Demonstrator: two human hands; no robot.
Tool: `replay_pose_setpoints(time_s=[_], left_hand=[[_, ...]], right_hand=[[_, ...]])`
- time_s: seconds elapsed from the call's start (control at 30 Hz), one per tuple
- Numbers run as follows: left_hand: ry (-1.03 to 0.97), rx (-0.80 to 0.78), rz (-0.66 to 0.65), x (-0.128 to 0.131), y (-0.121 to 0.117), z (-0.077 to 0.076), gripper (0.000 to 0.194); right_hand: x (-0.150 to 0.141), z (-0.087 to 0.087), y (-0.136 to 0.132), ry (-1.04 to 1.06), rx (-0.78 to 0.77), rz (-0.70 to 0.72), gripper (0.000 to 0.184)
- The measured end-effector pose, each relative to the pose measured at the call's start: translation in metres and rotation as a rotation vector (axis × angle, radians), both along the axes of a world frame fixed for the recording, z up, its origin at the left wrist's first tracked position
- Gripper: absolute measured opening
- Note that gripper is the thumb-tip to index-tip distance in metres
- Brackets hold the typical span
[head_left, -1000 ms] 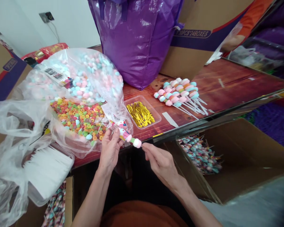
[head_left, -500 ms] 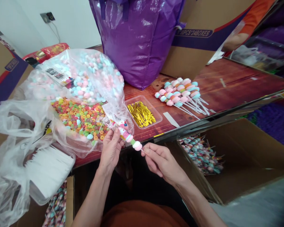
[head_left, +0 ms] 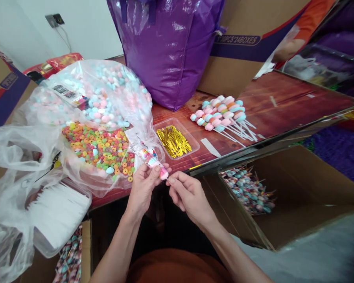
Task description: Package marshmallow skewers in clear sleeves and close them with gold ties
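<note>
My left hand (head_left: pixel 143 184) is closed round a small printed clear plastic bag (head_left: pixel 150 158) with a marshmallow skewer (head_left: pixel 164 173) inside it. At the bag's lower end shows a pink marshmallow; the rest is partly covered by print and fingers. My right hand (head_left: pixel 190 192) pinches the skewer's thin white stick just below that marshmallow. To the right on the table lies a pile of unwrapped marshmallow skewers (head_left: pixel 221 114). Gold twist ties (head_left: pixel 174 140) fill a shallow clear tray (head_left: pixel 196 148) beyond my hands.
A big clear bag of marshmallows (head_left: pixel 106 90) and ring gummies (head_left: pixel 97 149) spreads at left, with a tub of white sticks (head_left: pixel 59 212) below. A cardboard box (head_left: pixel 306 196) below right holds wrapped skewers (head_left: pixel 247 190). A purple bag (head_left: pixel 168 51) stands behind; another person's arm (head_left: pixel 312 23) is at far right.
The skewer has slid up into the printed bag, so the green piece and white marshmallow seen outside before are now covered. My right hand has moved left, closer to my left hand.
</note>
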State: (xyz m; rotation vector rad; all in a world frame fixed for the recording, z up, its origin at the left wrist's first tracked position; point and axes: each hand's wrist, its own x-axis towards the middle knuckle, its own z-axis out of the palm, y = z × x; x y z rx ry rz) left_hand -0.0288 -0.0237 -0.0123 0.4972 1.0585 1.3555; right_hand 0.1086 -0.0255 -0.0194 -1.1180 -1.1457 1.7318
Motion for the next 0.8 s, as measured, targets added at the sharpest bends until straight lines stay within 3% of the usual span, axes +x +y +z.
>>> replay_pose_setpoints(time_s=[0.1,0.33,0.5,0.67,0.8], left_hand=[[-0.031,-0.016,-0.013,-0.001,0.000,0.001,0.033],[-0.061,0.025,0.104,-0.011,0.006,0.005,0.033],[0.027,0.029,0.047,-0.001,0.001,0.002,0.028],[0.018,0.017,-0.112,0.008,-0.006,0.002,0.033],[-0.010,-0.013,-0.039,0.005,-0.007,0.007,0.036]], right_hand=[[-0.002,0.004,-0.002,-0.031,0.038,-0.003,0.031],[0.023,0.001,-0.012,-0.184,0.074,0.183,0.028],[0.012,-0.004,-0.014,-0.165,0.130,0.083,0.031],[-0.011,-0.001,-0.010,-0.092,0.197,-0.050,0.037],[-0.013,-0.003,-0.011,-0.094,0.233,-0.078,0.028]])
